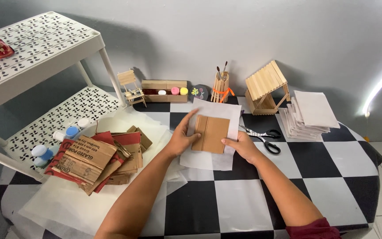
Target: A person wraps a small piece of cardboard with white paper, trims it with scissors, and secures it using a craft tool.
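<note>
At the centre of the frame, the left hand (183, 138) is gripping the left edge of a folded brown cardboard piece (211, 133), while the right hand (243, 146) is pinching its lower right corner. The piece is lying on a white paper sheet (213, 159) on the checkered table (315, 177). Black scissors (266, 136) are lying just right; torn cardboard scraps (98, 159) are sitting at left.

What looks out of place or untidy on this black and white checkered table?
The torn brown cardboard pieces lie in a loose heap at the left, some bent. The black-handled scissors lie open. The folded brown cardboard between the left hand and right hand looks neat.
</note>
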